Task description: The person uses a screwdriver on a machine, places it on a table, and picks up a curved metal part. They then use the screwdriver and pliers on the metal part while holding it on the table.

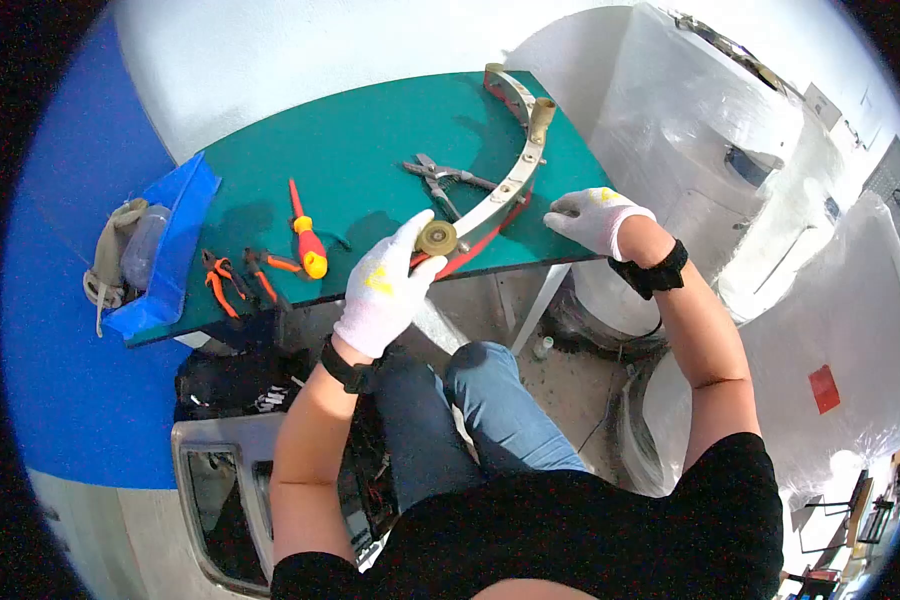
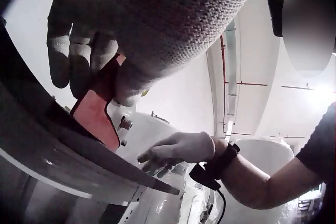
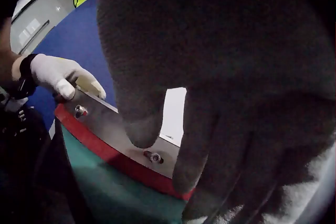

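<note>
A curved metal squeegee bar (image 1: 511, 184) with a red rubber strip (image 2: 93, 112) along its edge lies across the green table, its near end at the front edge. My gloved left hand (image 1: 380, 300) grips that near end, thumb and fingers on either side of a round roller (image 1: 436, 238). Toward the far end a second roller (image 1: 541, 120) stands up from the bar. Right of the bar, my gloved right hand (image 1: 598, 220) hovers near the table's right edge, fingers loosely bent with nothing in them. Bolts (image 3: 153, 157) along the bar show in the right wrist view.
Behind the bar lie metal snips (image 1: 438, 180). A red-yellow screwdriver (image 1: 308, 242) and two orange-handled pliers (image 1: 222, 284) lie left on the table (image 1: 300, 130). A blue bin (image 1: 182, 225) stands at the left edge. Plastic-wrapped machines (image 1: 710, 160) stand close on the right.
</note>
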{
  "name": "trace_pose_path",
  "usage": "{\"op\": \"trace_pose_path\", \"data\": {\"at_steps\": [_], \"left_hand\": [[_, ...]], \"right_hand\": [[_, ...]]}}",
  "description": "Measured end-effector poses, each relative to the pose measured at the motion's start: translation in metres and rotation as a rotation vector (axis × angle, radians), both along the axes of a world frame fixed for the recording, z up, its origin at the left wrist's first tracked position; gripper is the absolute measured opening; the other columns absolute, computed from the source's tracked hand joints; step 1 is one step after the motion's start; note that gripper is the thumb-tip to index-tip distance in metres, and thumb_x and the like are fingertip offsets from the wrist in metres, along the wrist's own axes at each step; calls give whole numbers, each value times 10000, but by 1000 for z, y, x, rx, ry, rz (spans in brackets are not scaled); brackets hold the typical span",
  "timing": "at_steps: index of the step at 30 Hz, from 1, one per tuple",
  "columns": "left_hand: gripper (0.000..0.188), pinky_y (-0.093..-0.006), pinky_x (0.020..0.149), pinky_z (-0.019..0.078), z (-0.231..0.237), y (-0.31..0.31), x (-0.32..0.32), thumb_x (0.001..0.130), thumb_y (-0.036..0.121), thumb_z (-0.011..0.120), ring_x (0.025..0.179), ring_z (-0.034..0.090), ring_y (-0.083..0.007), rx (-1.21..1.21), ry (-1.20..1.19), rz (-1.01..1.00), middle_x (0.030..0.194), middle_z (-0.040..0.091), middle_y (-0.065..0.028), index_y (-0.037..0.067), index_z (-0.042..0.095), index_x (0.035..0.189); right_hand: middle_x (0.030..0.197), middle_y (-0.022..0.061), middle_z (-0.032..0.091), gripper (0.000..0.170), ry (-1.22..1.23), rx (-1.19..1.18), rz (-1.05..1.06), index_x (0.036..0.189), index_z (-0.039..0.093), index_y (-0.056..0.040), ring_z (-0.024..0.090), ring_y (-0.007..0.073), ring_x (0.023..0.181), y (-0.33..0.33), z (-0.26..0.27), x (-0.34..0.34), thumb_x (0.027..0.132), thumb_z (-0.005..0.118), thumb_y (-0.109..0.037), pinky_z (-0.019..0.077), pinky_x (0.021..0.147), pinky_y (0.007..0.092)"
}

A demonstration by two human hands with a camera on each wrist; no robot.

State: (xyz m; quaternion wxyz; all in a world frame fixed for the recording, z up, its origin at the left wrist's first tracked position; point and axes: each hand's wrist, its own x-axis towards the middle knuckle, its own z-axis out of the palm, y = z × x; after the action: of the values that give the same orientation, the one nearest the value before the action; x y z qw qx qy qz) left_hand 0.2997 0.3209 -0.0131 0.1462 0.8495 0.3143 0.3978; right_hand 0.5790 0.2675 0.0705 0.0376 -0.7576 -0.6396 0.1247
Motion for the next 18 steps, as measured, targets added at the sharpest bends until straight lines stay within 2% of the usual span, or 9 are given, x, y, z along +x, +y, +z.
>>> {"op": "trace_pose_path", "data": {"at_steps": [2, 4, 8, 10, 11, 13, 14, 16, 18], "left_hand": [[494, -413, 803, 495, -1, 1, -1, 846, 215, 662, 941, 622, -333, 8, -3, -4, 1026, 652, -151, 90, 507, 1298], [484, -408, 802, 495, 0, 1, 1, 845, 201, 661, 942, 622, -324, -25, -4, 6, 1029, 649, -141, 89, 510, 1291], [470, -401, 825, 490, -3, 3, 5, 851, 174, 651, 973, 615, -325, -58, -20, 43, 1067, 639, -142, 86, 508, 1289], [464, -388, 857, 484, -8, 7, 7, 860, 146, 637, 1021, 604, -321, -58, -76, 73, 1113, 626, -150, 76, 499, 1297], [490, -354, 950, 460, -7, 7, 6, 872, 63, 616, 1117, 597, -278, -105, -67, 82, 1208, 608, -161, 57, 466, 1338], [495, -361, 970, 446, -8, 7, 10, 886, 56, 592, 1151, 575, -283, -165, -93, 130, 1243, 584, -175, 42, 441, 1356], [495, -361, 970, 446, -10, 7, 13, 886, 56, 592, 1151, 575, -283, -167, -92, 132, 1243, 584, -175, 42, 441, 1356], [492, -395, 920, 459, -16, 7, 19, 892, 57, 576, 1057, 586, -332, -38, -162, 193, 1164, 585, -189, 47, 429, 1361], [501, -398, 924, 454, -22, 10, 23, 893, 46, 567, 1062, 578, -337, 6, -186, 241, 1173, 571, -195, 46, 414, 1371]], "right_hand": [[1140, 127, 665, 469, -4, -26, -1, 1189, 632, -82, 628, 292, 1044, 6, 2, -6, 906, 512, -436, 478, 896, 329], [1120, 158, 660, 472, 15, -6, 40, 1175, 645, -109, 616, 331, 1056, 11, 0, -3, 903, 506, -469, 471, 917, 376], [1133, 152, 657, 472, 10, 27, 29, 1190, 640, -115, 615, 323, 1064, 12, 1, 8, 910, 495, -468, 470, 922, 370], [1132, 148, 659, 475, -11, 20, 53, 1186, 643, -115, 616, 316, 1067, 15, -2, 20, 912, 491, -472, 472, 922, 368], [1132, 148, 659, 475, -9, 22, 52, 1186, 643, -115, 616, 316, 1067, 15, -1, 24, 912, 491, -472, 472, 922, 368], [1127, 150, 660, 476, -53, 3, 44, 1180, 645, -110, 617, 317, 1065, 16, 1, 33, 910, 492, -471, 474, 919, 369], [1127, 150, 660, 476, -52, 1, 46, 1180, 645, -110, 617, 317, 1065, 16, 1, 37, 910, 492, -471, 474, 919, 369], [1128, 166, 655, 473, -57, 28, 65, 1165, 649, -100, 615, 330, 1063, 22, 5, 46, 907, 495, -466, 478, 914, 378], [1130, 172, 652, 473, -80, 79, 72, 1160, 650, -98, 612, 336, 1065, 31, 8, 50, 903, 497, -465, 479, 913, 384]]}}
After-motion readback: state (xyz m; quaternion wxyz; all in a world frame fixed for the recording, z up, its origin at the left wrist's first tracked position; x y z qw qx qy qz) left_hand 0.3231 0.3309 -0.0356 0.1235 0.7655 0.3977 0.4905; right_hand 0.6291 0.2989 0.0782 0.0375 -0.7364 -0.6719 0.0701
